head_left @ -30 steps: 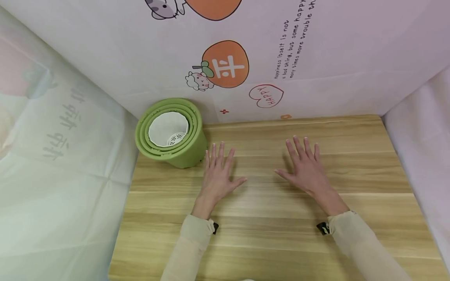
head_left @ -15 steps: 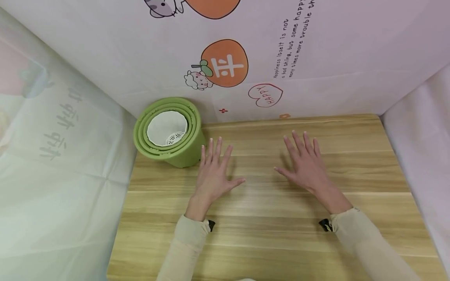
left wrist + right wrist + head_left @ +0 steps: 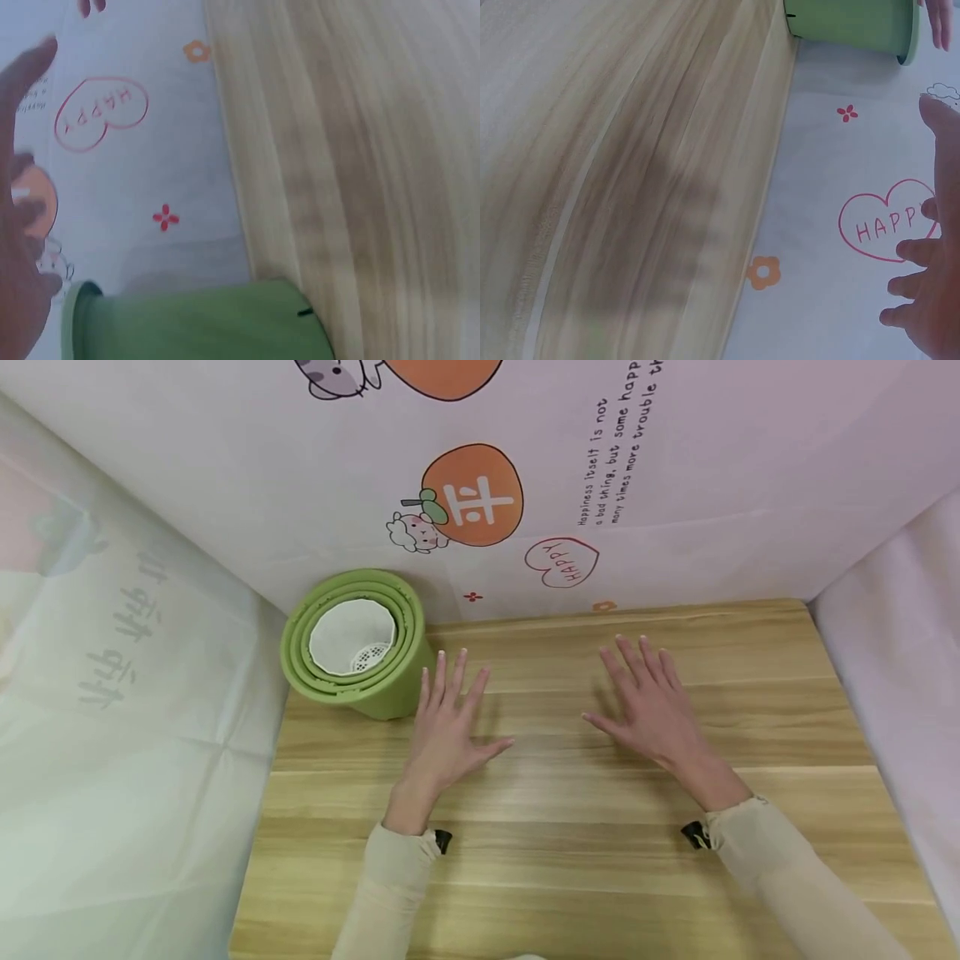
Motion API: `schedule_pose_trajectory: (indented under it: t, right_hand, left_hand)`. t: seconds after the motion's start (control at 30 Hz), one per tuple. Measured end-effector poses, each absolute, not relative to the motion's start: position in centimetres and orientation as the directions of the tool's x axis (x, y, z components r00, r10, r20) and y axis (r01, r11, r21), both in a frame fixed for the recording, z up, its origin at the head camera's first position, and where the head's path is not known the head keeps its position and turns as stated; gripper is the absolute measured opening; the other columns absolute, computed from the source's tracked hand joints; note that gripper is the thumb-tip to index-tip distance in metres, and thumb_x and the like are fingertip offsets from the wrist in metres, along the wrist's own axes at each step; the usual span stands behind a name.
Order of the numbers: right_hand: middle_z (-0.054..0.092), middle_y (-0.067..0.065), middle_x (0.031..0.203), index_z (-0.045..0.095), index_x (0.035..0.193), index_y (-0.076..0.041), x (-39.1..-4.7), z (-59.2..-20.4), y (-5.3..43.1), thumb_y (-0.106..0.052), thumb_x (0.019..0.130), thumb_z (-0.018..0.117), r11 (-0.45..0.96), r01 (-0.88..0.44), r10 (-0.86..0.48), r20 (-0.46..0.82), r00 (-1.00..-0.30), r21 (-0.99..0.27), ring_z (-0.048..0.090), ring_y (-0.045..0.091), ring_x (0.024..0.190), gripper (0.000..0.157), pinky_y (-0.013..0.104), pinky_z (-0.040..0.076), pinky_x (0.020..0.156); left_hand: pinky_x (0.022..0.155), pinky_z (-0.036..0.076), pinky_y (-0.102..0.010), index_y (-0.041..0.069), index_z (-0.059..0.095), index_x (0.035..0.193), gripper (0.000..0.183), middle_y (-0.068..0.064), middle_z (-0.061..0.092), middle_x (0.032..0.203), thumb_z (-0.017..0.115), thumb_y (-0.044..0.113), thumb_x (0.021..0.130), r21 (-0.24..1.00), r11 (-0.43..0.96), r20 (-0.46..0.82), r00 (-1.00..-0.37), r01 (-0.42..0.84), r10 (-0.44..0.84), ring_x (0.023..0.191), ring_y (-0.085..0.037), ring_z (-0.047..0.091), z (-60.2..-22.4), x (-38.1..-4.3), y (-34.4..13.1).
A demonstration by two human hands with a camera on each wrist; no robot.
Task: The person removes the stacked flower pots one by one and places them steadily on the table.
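Observation:
A stack of nested green flowerpots (image 3: 397,689), with a white perforated liner (image 3: 348,631) innermost, stands at the back left of the wooden table in the head view. Just right of it my left hand (image 3: 442,739) hovers palm down, fingers spread, its fingertips overlapping the pot's side in this view. My right hand (image 3: 656,718) hovers farther right over the table, fingers spread as well. Neither hand holds anything. In the left wrist view the green pot (image 3: 195,326) lies along the bottom edge; in the right wrist view the pot (image 3: 851,26) shows at the top.
The wood-grain table (image 3: 570,877) meets a white printed cloth wall (image 3: 675,552) at the back. More cloth hangs on the left (image 3: 150,777) and right sides. Black wrist straps show at both cuffs. A small white edge (image 3: 528,957) peeks in at the bottom.
My left hand has moved slightly left and away from me, closer to the pots. The right hand has shifted slightly forward. The head view has moved a little.

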State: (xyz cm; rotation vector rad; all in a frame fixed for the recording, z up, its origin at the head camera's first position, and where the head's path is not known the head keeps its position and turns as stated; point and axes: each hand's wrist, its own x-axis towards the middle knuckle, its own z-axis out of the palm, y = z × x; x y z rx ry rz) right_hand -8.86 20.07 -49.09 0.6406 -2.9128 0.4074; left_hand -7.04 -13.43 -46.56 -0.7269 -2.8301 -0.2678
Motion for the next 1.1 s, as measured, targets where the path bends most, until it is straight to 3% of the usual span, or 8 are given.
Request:
schedule_pose_trajectory:
  t: [0.13,0.23,0.37,0.47,0.63,0.87,1.1]
  right_hand:
    - [0.002,0.008,0.166,0.007,0.161,-0.019,-9.1,-48.4,19.5,-0.064,0.086,0.061,0.848,-0.471,-0.427,0.213,-0.879,-0.241,-0.004,0.031,0.152,0.103,0.050,0.001,0.123]
    - [0.005,0.008,0.167,0.009,0.161,-0.019,-9.2,-48.1,18.9,-0.068,0.088,0.054,0.827,-0.506,-0.452,0.246,-0.857,-0.244,-0.002,0.030,0.152,0.099,0.050,0.003,0.123]
    - [0.011,0.010,0.166,0.021,0.159,-0.014,-9.5,-48.1,18.1,-0.076,0.090,0.039,0.796,-0.552,-0.467,0.329,-0.821,-0.248,0.004,0.033,0.151,0.095,0.051,0.005,0.123]
    - [0.016,0.012,0.165,0.029,0.156,-0.010,-9.7,-48.1,17.7,-0.078,0.089,0.036,0.776,-0.581,-0.466,0.399,-0.790,-0.244,0.009,0.036,0.151,0.096,0.053,0.008,0.122]
    - [0.019,0.013,0.164,0.033,0.155,-0.009,-10.1,-47.8,17.3,-0.076,0.089,0.040,0.761,-0.607,-0.474,0.443,-0.761,-0.228,0.014,0.037,0.150,0.094,0.054,0.011,0.122]
    - [0.027,0.017,0.160,0.032,0.155,-0.011,-11.1,-46.8,16.4,-0.071,0.088,0.049,0.725,-0.649,-0.503,0.466,-0.727,-0.230,0.019,0.041,0.148,0.092,0.056,0.012,0.121]
    - [0.029,0.020,0.159,0.030,0.156,-0.011,-11.9,-46.1,14.7,-0.067,0.087,0.054,0.700,-0.679,-0.526,0.483,-0.700,-0.221,0.020,0.042,0.147,0.092,0.056,0.012,0.121]
  left_hand:
    - [0.120,0.010,-0.060,0.022,0.019,0.160,0.115,-0.010,-0.002,0.166,0.072,0.072,0.071,0.144,0.825,0.320,-0.815,0.546,0.483,0.150,-0.040,-0.004,-45.5,-7.6,-14.7]
    - [0.119,0.013,-0.061,0.018,0.025,0.158,0.113,-0.013,0.007,0.166,0.073,0.070,0.070,0.131,0.818,0.392,-0.787,0.560,0.476,0.149,-0.043,0.005,-44.8,-7.9,-15.8]
    - [0.117,0.019,-0.064,0.012,0.033,0.154,0.111,-0.018,0.018,0.163,0.078,0.065,0.068,0.133,0.815,0.467,-0.761,0.564,0.450,0.148,-0.046,0.014,-44.3,-8.3,-16.8]
    - [0.117,0.018,-0.063,0.009,0.036,0.153,0.112,-0.022,0.023,0.161,0.083,0.059,0.065,0.159,0.810,0.498,-0.754,0.565,0.428,0.148,-0.044,0.013,-44.2,-8.4,-17.4]
    - [0.120,0.013,-0.058,0.009,0.035,0.153,0.110,-0.022,0.025,0.160,0.082,0.057,0.066,0.174,0.811,0.524,-0.750,0.558,0.404,0.148,-0.043,0.013,-44.3,-8.6,-18.2]
    - [0.121,0.012,-0.056,0.009,0.030,0.155,0.103,-0.015,0.020,0.163,0.063,0.071,0.080,0.200,0.823,0.565,-0.749,0.532,0.346,0.150,-0.039,0.012,-44.3,-9.0,-19.5]
    - [0.122,0.013,-0.054,0.007,0.036,0.153,0.103,-0.013,0.021,0.163,0.074,0.061,0.074,0.209,0.849,0.584,-0.759,0.485,0.289,0.150,-0.037,0.015,-44.1,-9.3,-21.4]
